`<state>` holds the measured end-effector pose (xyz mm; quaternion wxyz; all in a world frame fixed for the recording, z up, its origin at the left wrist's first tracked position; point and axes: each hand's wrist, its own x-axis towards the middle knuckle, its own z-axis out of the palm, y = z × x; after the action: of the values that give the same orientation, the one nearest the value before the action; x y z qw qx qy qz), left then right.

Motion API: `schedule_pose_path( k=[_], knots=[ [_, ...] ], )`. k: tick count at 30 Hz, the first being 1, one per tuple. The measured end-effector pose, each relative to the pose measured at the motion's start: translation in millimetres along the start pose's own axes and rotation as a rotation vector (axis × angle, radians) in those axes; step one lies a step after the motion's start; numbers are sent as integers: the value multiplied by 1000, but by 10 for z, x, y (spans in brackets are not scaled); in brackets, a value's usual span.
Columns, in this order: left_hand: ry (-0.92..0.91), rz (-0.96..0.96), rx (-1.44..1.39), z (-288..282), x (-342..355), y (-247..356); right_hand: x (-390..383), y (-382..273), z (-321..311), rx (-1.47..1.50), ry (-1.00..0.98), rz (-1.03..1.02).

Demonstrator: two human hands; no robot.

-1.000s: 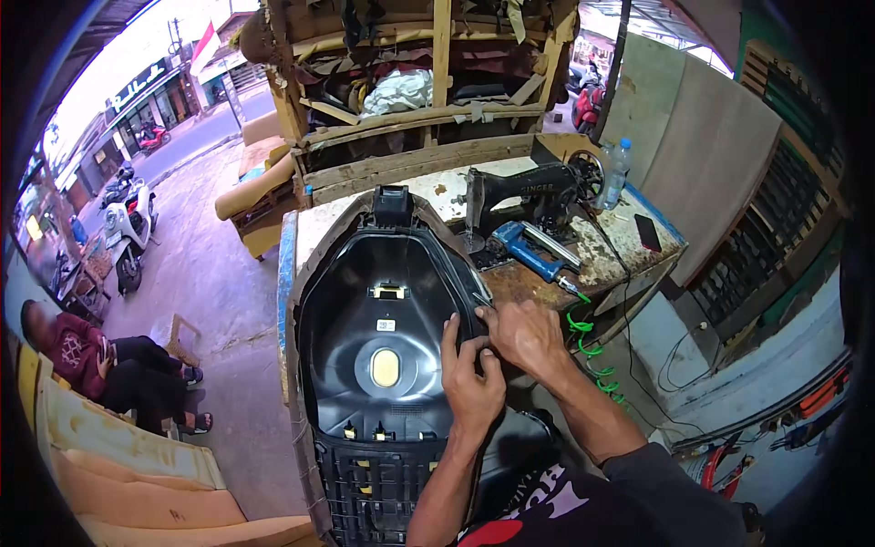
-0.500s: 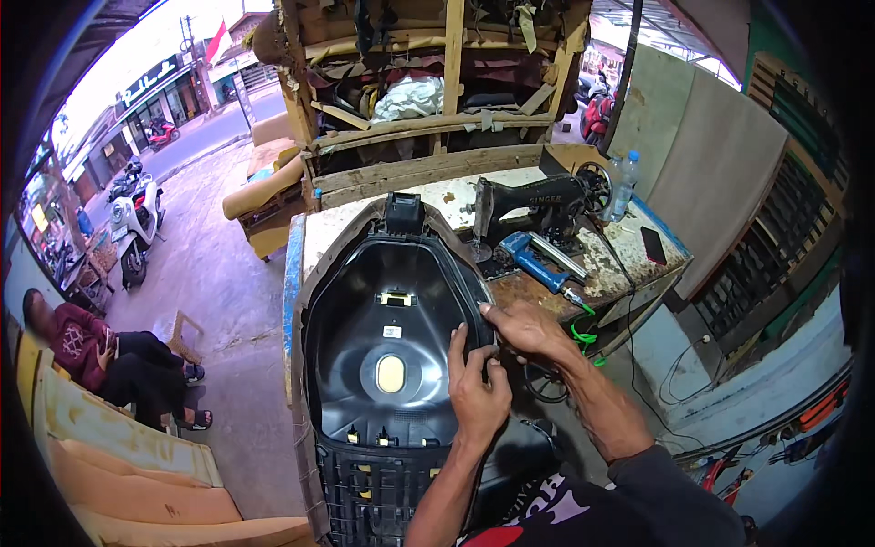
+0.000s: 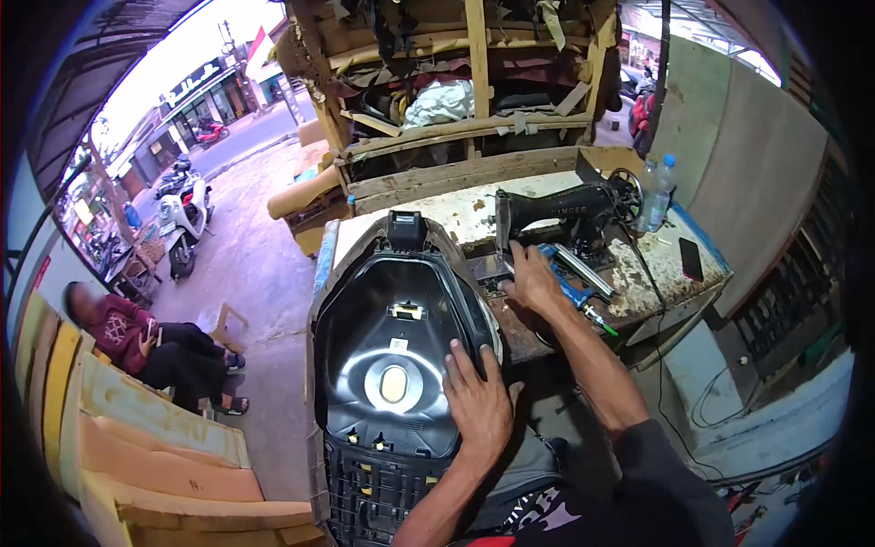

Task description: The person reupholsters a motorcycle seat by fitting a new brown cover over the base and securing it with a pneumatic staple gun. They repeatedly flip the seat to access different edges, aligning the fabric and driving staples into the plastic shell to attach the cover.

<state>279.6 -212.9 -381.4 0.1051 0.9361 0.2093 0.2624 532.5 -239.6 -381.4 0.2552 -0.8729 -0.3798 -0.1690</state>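
A motorcycle seat lies upside down before me, its glossy black seat base [image 3: 360, 319] facing up and dark cover material folded round the edge. My left hand [image 3: 481, 406] rests on the base's right rim, fingers stretched out and apart. Farther off, my right hand [image 3: 533, 284] is over the table beside a blue air staple gun [image 3: 576, 290] with a silver magazine. Its fingers are slightly bent and apart, and I see nothing held in them. The hand partly covers the gun's left end.
A black sewing machine [image 3: 565, 208] stands on the worn table [image 3: 679, 283], with plastic bottles [image 3: 661, 196] and a phone [image 3: 691, 260] to its right. A stripped sofa frame [image 3: 456, 128] rises behind. At left a person [image 3: 137, 337] sits near cushioned furniture [image 3: 164, 451].
My right hand has left the seat's rim and moved forward to the staple gun. My left hand has flattened out on the rim. The whole view has shifted a little.
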Motion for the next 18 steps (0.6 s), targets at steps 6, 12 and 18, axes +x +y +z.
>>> schedule_pose_path(
  k=[6,12,18],
  knots=[
    [-25,-153,-40,-219,-7,14,-160,-547,-434,687,-31,-145],
    [-102,-193,-352,-1868,-461,-143,68,-1111,-939,867,86,-665],
    [-428,-516,-1061,-3139,-644,-705,-330,-1561,-2112,552,-162,-830]
  ],
)
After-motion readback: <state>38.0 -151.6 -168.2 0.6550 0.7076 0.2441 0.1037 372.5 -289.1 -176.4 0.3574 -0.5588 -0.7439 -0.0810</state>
